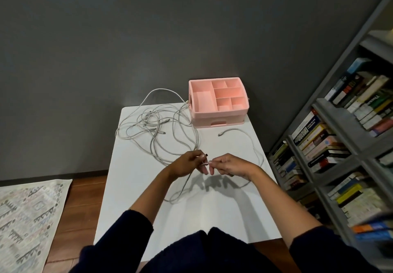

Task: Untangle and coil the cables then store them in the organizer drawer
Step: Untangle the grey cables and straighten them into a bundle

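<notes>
Pinching point: a short stretch of thin pale grey cable [205,163] is held between the left hand [188,163] and the right hand [229,165], raised just above the white rectangular table [223,211], near its middle.
Left hand fingers: these are curled, with thumb and forefinger closed on the cable just behind a dark-tipped plug; the end is probably kept there as the start of a coil.
Right hand fingers: these are curled and pinched narrowly on the same cable, just beside the left hand, so that slack can be fed across, it is judged.
Hanging loop: slack [176,197] is dropped from the hands onto the near part of the table.
Freed length: a pale arc of cable [255,145] is laid along the right edge, its small plug [220,134] near the organizer. It is kept apart from the heap, likely against re-knotting. Whether it joins the pinched stretch cannot be told.
Tangled heap: the remaining pale grey cables [153,124] are left in crossed loops at the far left, one loop overhanging the far edge.
Pink plastic organizer [221,114]: it is set at the far right, within reach for storing; its drawer front [219,123] is closed.
Progress: early, by judgement; nothing is coiled or stored yet.
</notes>
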